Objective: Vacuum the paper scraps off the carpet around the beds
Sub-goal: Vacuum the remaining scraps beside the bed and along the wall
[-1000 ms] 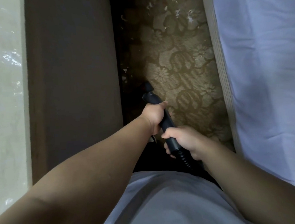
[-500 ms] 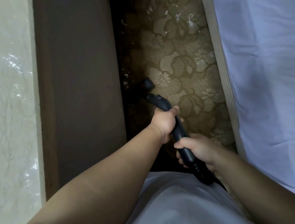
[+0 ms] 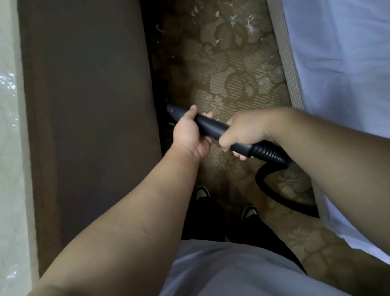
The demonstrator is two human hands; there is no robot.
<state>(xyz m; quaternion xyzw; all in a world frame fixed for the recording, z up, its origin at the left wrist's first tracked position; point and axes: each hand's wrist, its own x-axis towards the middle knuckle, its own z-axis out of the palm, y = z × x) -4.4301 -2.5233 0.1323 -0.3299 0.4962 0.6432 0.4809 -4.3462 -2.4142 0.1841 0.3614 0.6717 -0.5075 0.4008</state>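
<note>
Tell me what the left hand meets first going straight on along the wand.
The left hand would likely meet the dark brown panel just beyond the wand; depth unclear, carpet could come first.

Pale marbled surface (image 3: 1, 163), grey shirt (image 3: 234, 273), shoes (image 3: 201, 193)

**Handle swings crosswise**

The vacuum handle (image 3: 213, 126) now lies nearly level and crosswise instead of pointing ahead. The right hand (image 3: 246, 129) sits farther from the left hand (image 3: 189, 134), with bare handle between them. Behind the right grip, the ribbed hose (image 3: 269, 152) loops into view.
</note>
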